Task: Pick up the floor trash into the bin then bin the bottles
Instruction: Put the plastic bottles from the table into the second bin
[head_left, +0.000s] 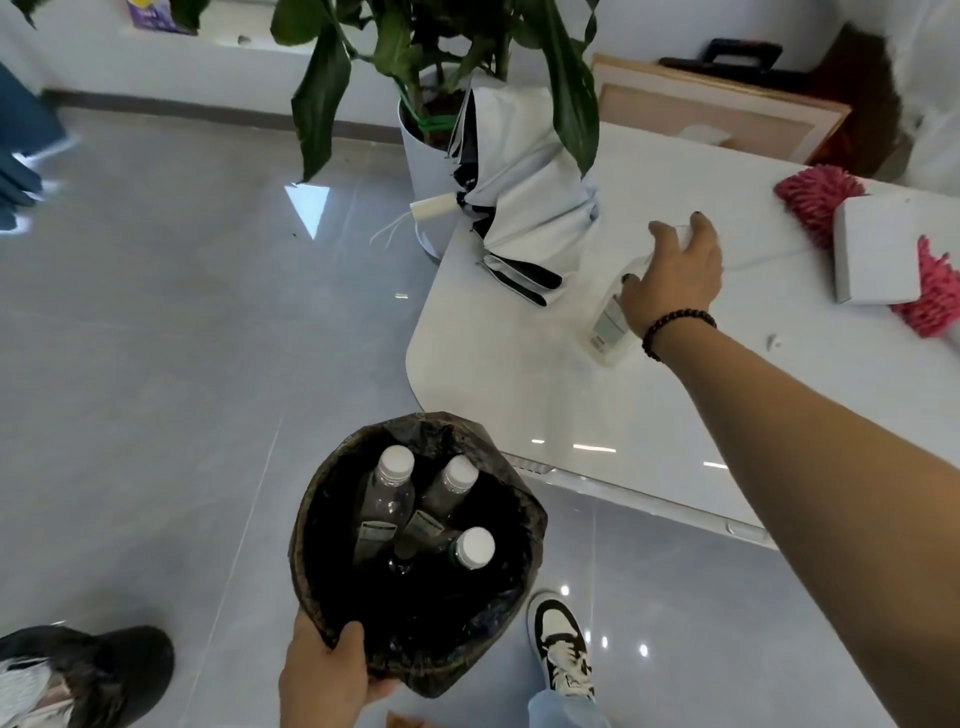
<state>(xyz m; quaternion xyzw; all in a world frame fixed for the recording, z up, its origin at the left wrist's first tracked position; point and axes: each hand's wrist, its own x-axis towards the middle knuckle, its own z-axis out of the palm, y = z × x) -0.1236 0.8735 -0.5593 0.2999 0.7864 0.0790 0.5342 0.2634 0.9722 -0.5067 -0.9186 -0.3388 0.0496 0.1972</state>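
Your left hand (324, 670) is gripping the near rim of the bin (415, 551) at bottom center, thumb hooked inside the black liner. Three capped bottles (387, 499) are sitting in it already. Your right hand (675, 275) is curling over one clear bottle (608, 327) lying on the white table (519, 374) at right. A folded umbrella (519, 192), potted plant (441, 104) and pink duster (815, 202) (plus a white box (878, 249)) are crowding the upper part.

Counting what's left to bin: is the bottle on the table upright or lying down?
Lying down. The bottle lies on the white table, under the right hand.
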